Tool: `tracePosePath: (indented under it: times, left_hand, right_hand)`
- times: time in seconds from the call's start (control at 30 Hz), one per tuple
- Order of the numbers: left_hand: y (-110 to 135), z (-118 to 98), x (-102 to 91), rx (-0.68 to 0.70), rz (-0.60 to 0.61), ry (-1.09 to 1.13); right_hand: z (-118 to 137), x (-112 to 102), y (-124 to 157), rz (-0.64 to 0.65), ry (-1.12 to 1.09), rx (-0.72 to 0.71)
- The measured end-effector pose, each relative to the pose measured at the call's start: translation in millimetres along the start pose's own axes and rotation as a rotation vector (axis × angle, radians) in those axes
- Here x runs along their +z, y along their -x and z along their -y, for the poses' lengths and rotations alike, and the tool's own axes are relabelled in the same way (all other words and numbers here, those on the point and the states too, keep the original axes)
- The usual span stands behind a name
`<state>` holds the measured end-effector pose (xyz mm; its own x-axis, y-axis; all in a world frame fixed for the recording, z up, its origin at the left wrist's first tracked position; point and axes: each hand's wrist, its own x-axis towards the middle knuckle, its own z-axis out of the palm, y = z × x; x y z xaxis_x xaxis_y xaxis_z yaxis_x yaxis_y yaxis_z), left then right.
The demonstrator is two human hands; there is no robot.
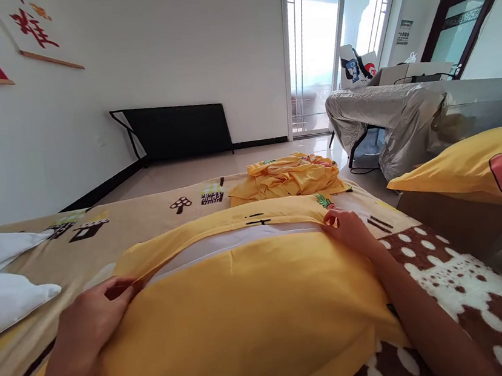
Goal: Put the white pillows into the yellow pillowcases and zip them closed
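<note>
A yellow pillowcase point(239, 311) lies in front of me, filled out by a white pillow point(239, 237) that shows through the long slit across it. At the slit's left end my left hand point(95, 314) pinches the pillowcase edge between thumb and fingers. My right hand point(350, 230) is closed on the edge at the right end, beside a printed green-and-red motif. The far flap of the case has a small printed face. Both forearms rest along the sides of the pillow.
Beyond the pillow is a heap of yellow cloth point(286, 177). White pillows point(8, 297) lie at left on the patterned blanket point(464, 284). Another yellow pillow point(473, 170) sits at right, near a plastic-covered table point(405, 105). A black folded frame point(180, 132) leans on the wall.
</note>
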<state>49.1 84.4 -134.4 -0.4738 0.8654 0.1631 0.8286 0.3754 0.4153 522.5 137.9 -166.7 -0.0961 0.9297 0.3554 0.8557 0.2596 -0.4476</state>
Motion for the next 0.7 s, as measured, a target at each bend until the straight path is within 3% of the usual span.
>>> tracePosePath:
  times: [0.1,0.27,0.43,0.57,0.7]
  left_hand:
    - [3,-3,-2.2,-0.097,0.106,-0.111]
    - [13,-16,-1.9,-0.055,0.185,-0.209]
    - [15,-21,2.7,-0.076,0.162,-0.244]
    - [8,-13,8.0,0.028,0.144,-0.236]
    - [6,4,6.6,0.072,0.076,-0.011]
  right_hand:
    - [6,9,1,0.023,0.109,0.010]
    - [7,10,-1,-0.010,0.177,0.029]
    - [6,1,-1,-0.072,0.099,0.056]
    - [1,1,0,-0.092,0.090,0.019]
    - [9,-7,8,-0.148,0.031,-0.112]
